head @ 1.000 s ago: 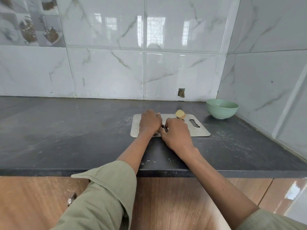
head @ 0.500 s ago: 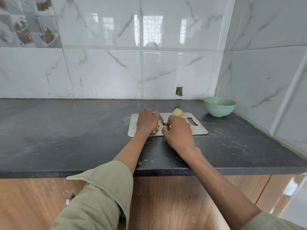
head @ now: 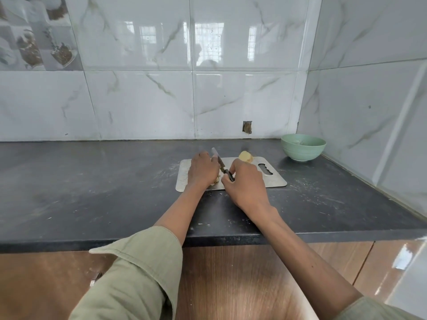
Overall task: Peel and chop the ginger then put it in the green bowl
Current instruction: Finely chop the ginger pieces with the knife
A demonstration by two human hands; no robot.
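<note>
A steel cutting board (head: pixel 275 180) lies on the dark counter. My left hand (head: pixel 202 170) presses down on a piece of ginger (head: pixel 216 180), of which only a pale edge shows under the fingers. My right hand (head: pixel 245 181) grips the dark handle of a knife (head: pixel 219 161), whose blade is raised and points away, up over the left hand. A second peeled yellow ginger piece (head: pixel 245 156) sits at the board's far edge. The green bowl (head: pixel 303 147) stands to the right, by the corner wall.
The black counter (head: pixel 92 185) runs left from the board, dusted with pale specks. Tiled walls close the back and the right side. Wooden cabinet fronts (head: pixel 231 285) lie below the counter's front edge.
The knife blade has lifted from low between my hands to a raised tilt above the left hand. Both hands stay on the board.
</note>
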